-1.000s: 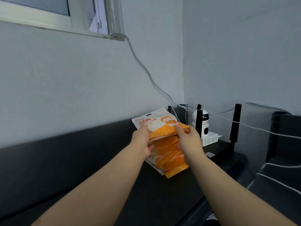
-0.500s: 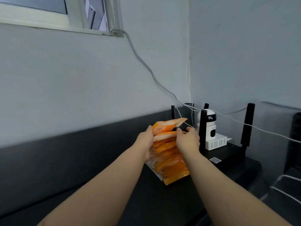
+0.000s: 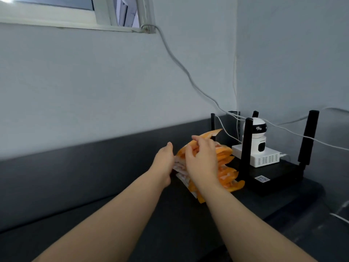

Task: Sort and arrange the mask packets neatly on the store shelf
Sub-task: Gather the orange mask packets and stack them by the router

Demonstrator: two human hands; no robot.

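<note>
A stack of orange and white mask packets (image 3: 225,170) stands on the black shelf (image 3: 132,224) against the dark back panel. My right hand (image 3: 202,159) lies over the front of the stack, fingers curled round the top edges of the upper packets. My left hand (image 3: 164,161) presses flat against the stack's left side with straight fingers. One packet's orange top (image 3: 211,133) sticks up above the others. The lower packets fan out to the right.
A black router (image 3: 273,178) with tall antennas stands right of the stack, a white box and small round white camera (image 3: 257,129) on it. White cables (image 3: 181,67) run down the wall from the window. The shelf's right end drops off beyond the router.
My right hand has moved left across the front of the stack and now covers its upper packets. The left hand has straightened against the stack's side. The view has shifted left.
</note>
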